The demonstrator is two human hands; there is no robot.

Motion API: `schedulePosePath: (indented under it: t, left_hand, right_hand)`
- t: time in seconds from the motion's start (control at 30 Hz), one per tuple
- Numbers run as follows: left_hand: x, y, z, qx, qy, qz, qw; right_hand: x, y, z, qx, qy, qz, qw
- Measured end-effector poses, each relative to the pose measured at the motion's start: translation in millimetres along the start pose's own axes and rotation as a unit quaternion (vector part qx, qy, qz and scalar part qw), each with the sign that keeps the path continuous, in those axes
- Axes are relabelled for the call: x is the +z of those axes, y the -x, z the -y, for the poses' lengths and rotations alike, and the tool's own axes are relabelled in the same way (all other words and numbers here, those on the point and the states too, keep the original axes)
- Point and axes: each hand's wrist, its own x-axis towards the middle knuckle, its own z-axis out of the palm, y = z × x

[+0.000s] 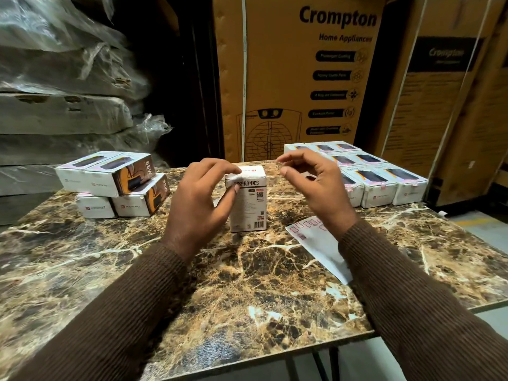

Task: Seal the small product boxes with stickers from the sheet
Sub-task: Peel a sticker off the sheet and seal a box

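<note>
A white product box (248,199) stands upright mid-table. Four similar boxes (115,185) are stacked at far left; a block of sealed-looking boxes (365,171) sits far right. The white sticker sheet (319,240) lies flat near the upright box.

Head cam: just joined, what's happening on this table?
A person is sealing small product boxes. The left hand grips an upright white box at mid-table, its fingers on the top edge. The right hand hovers beside the box, not touching it, fingers curled; whether it pinches a sticker is unclear. The sticker sheet lies under the right wrist. Four boxes are stacked left; a larger group sits right.
</note>
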Motion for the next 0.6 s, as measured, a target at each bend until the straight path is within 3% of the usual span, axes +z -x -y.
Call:
schedulePosePath:
  t: [0.17, 0.3, 0.43, 0.6]
  left_hand:
    - [9.7, 6.7, -29.3, 0.135, 0.012, 0.047, 0.990]
    - [26.1, 23.0, -63.3, 0.190, 0.046, 0.243, 0.950]
    - [40.3, 31.2, -73.1, 0.165, 0.029, 0.360, 0.918]
    - [46.8, 29.6, -67.1, 0.132, 0.054, 0.399, 0.906]
  right_hand:
    - [-40.3, -4.4, -4.6, 0.066, -0.096, -0.144, 0.983]
    - [-67.7, 1.1, -15.5, 0.112, -0.142, -0.187, 0.966]
    - [-86.4, 12.5, -31.5, 0.130, -0.023, -0.055, 0.990]
    - [-104.3, 21.9, -46.9, 0.120, 0.138, 0.114, 0.976]
